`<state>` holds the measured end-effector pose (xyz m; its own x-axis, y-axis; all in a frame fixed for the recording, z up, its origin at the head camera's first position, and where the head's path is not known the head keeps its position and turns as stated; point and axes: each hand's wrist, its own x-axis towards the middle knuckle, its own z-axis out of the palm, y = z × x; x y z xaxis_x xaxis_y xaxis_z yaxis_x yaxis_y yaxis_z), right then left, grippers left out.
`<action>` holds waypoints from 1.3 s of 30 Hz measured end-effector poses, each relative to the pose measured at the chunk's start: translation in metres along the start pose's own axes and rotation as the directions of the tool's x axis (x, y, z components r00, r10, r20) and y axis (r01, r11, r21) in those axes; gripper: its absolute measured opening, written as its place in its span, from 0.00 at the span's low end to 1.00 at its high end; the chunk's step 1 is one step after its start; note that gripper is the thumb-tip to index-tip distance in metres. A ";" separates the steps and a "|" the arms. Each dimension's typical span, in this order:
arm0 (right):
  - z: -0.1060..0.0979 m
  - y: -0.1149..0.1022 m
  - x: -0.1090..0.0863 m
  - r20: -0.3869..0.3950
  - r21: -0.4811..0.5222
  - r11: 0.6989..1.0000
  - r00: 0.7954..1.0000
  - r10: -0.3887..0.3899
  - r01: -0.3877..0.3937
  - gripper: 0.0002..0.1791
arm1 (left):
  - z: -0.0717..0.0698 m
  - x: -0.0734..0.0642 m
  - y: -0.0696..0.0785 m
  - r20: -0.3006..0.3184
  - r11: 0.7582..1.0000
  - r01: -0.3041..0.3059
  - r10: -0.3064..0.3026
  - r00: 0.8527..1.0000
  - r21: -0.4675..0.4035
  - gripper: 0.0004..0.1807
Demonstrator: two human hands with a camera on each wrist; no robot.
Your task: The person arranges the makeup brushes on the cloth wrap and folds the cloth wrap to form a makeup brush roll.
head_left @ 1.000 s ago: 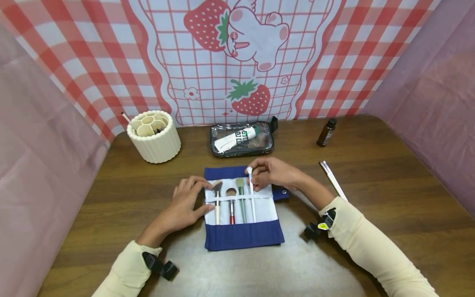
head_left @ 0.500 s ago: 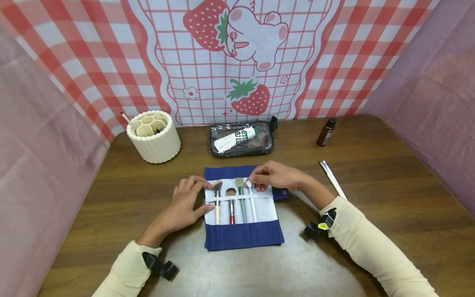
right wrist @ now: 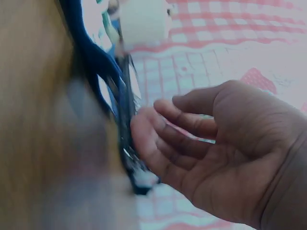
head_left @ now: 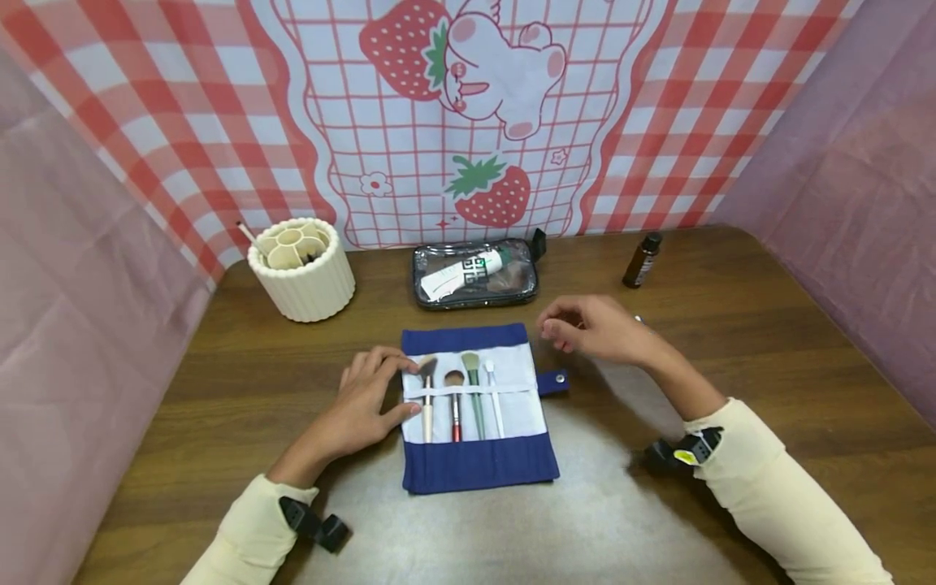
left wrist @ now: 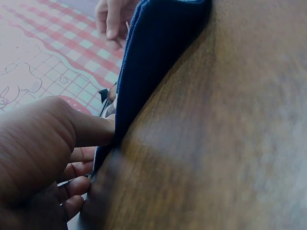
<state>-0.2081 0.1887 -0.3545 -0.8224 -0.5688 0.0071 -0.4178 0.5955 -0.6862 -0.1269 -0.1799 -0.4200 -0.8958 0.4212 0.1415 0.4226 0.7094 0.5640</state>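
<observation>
A navy brush roll [head_left: 483,465] with a pale lining lies unfolded on the table. Several makeup brushes sit under its elastic strap: a fan-shaped brush [head_left: 427,370], a red-handled brush [head_left: 457,406], a green brush [head_left: 472,366] and a slim white brush [head_left: 495,402]. My left hand [head_left: 369,402] rests along the roll's left edge, its thumb and index finger touching the fabric. Right of the roll, my right hand [head_left: 595,329] hovers above the table with fingers loosely bent and nothing in them. In the right wrist view, that hand [right wrist: 211,148] is likewise bare.
Behind the roll lies a clear zip pouch [head_left: 475,275] containing a white tube. A cream ribbed brush holder [head_left: 303,272] stands at the back left, a dark bottle [head_left: 642,260] at the back right. The right arm hides most of another white brush [head_left: 639,319].
My right hand slid down the slim white brush in the roll, let it go, and moved right and away. My left hand has stayed on the roll's edge.
</observation>
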 end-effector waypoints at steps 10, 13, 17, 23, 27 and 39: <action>-0.044 0.019 -0.036 -0.247 -0.316 0.920 0.956 0.158 -0.234 0.07 | -0.001 0.000 0.000 0.002 1.000 -0.003 0.003 1.000 0.000 0.25; -0.051 0.027 -0.043 -0.258 -0.375 0.877 0.943 0.212 -0.300 0.08 | -0.001 0.000 0.000 0.002 1.000 -0.004 0.004 1.000 0.001 0.24; -0.055 0.035 -0.050 -0.243 -0.408 0.833 0.924 0.295 -0.374 0.08 | -0.001 0.000 0.000 -0.002 1.000 -0.006 0.006 1.000 0.001 0.24; -0.055 0.046 -0.053 -0.216 -0.456 0.786 0.909 0.358 -0.417 0.11 | 0.000 -0.001 0.000 -0.016 1.000 -0.016 0.016 1.000 -0.002 0.24; -0.052 0.051 -0.054 -0.184 -0.472 0.766 0.898 0.399 -0.437 0.14 | 0.001 -0.001 0.000 -0.016 1.000 -0.022 0.022 1.000 0.002 0.24; -0.046 0.047 -0.050 -0.113 -0.463 0.764 0.885 0.451 -0.449 0.15 | 0.000 -0.001 0.001 -0.010 1.000 -0.012 0.012 1.000 0.001 0.24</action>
<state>-0.2044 0.2712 -0.3538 -0.9603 -0.1703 -0.2211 -0.1286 0.9731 -0.1911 -0.1259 -0.1797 -0.4197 -0.8921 0.4239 0.1564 0.4334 0.7048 0.5617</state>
